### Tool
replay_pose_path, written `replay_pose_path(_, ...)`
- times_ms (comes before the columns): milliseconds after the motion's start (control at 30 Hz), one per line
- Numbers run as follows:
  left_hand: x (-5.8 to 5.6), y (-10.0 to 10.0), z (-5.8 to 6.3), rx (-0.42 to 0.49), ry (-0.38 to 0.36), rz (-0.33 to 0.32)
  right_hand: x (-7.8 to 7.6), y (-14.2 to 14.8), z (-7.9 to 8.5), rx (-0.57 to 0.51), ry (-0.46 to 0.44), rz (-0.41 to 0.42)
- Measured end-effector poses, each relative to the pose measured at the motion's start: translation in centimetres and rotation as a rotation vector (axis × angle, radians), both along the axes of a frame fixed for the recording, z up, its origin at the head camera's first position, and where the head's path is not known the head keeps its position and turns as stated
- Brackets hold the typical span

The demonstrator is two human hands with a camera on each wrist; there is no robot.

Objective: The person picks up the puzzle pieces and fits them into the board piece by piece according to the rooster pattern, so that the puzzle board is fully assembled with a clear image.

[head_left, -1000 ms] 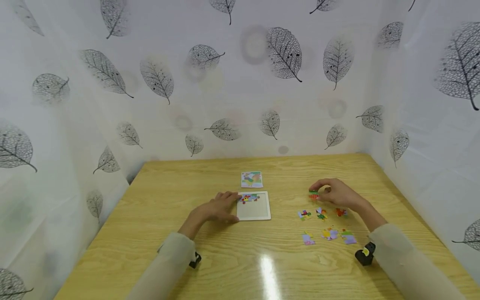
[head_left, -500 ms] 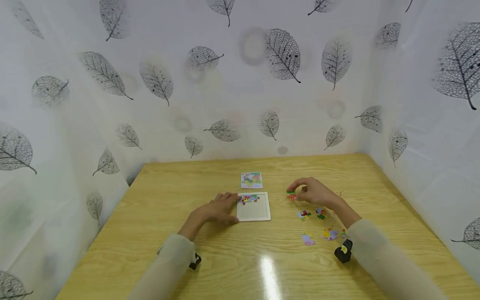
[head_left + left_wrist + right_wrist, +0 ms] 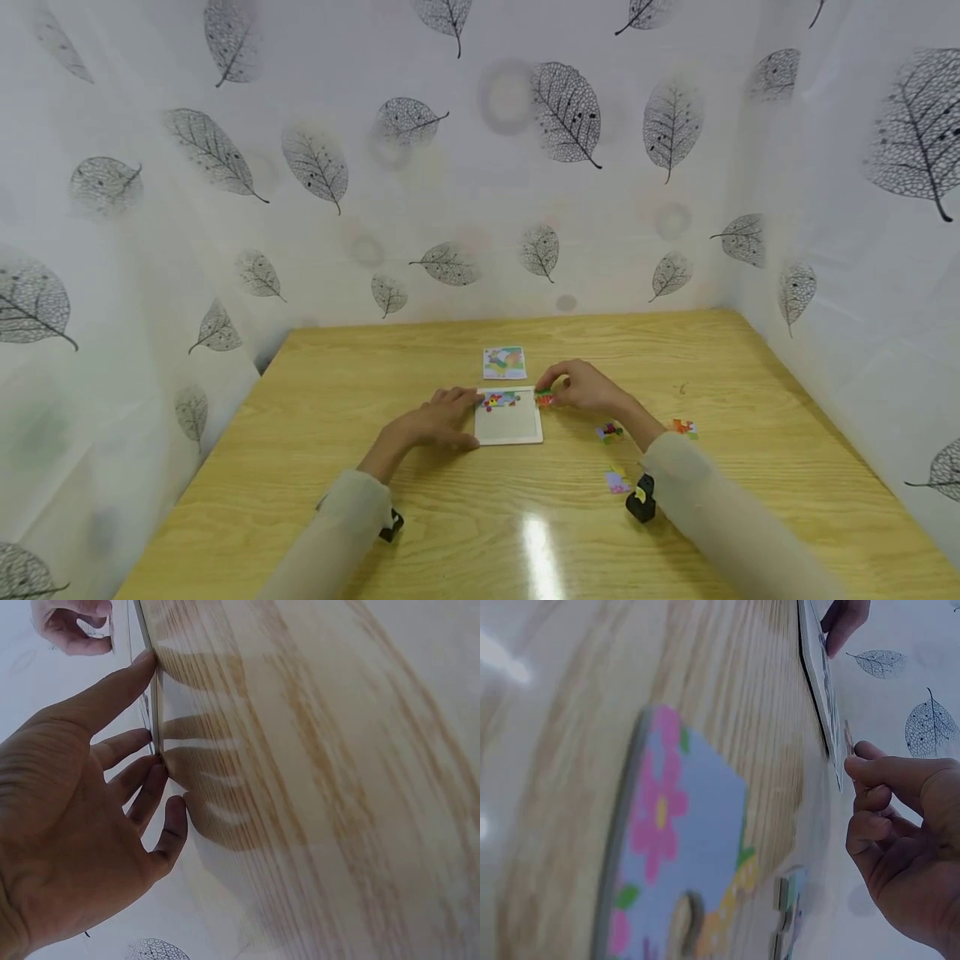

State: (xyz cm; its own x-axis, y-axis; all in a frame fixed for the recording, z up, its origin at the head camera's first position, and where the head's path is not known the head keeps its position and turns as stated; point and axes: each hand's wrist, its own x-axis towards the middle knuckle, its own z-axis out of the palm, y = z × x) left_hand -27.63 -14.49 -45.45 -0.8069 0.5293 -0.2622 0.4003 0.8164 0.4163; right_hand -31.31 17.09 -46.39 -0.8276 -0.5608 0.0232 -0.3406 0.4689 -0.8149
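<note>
A white-rimmed puzzle tray lies on the wooden table, with a few joined puzzle pieces along its far left side. My left hand rests at the tray's left edge, thumb by the near corner and fingers farther back; the left wrist view shows those fingers spread and lightly bent against the edge. Over the tray's right rim, my right hand pinches a red and green puzzle piece between thumb and finger. From the right wrist the held piece appears edge-on, its picture hidden.
Behind the tray lies a picture card. Loose puzzle pieces are at right: a dark-patterned one, an orange one and a lilac one with a pink flower. My right forearm covers others. A leaf-print curtain surrounds the table.
My right hand has carried the red and green puzzle piece leftward from beside the loose pieces to the tray's right rim. My left hand has stayed at the tray's left edge.
</note>
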Motion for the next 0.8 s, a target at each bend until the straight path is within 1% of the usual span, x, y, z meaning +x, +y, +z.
replay_pose_path(167,0.1,0.0,0.1,0.004,0.008,-0.007,-0.1,-1.7,0.1,0.037,0.055,0.003)
replay_pose_path(267,0.1,0.1,0.2,0.007,0.012,-0.013,-0.1,-2.4,0.1,0.057,0.069,-0.010)
replay_pose_path(467,0.1,0.1,0.1,-0.002,0.005,-0.006,-0.1,-3.4,0.0,0.096,0.060,-0.047)
replay_pose_path(667,0.2,0.1,0.3,0.008,-0.006,-0.005,-0.5,-4.1,-0.1,0.128,0.066,-0.075)
replay_pose_path(800,0.2,0.1,0.3,0.004,-0.006,-0.005,-0.8,-4.5,-0.3,0.128,0.046,-0.089)
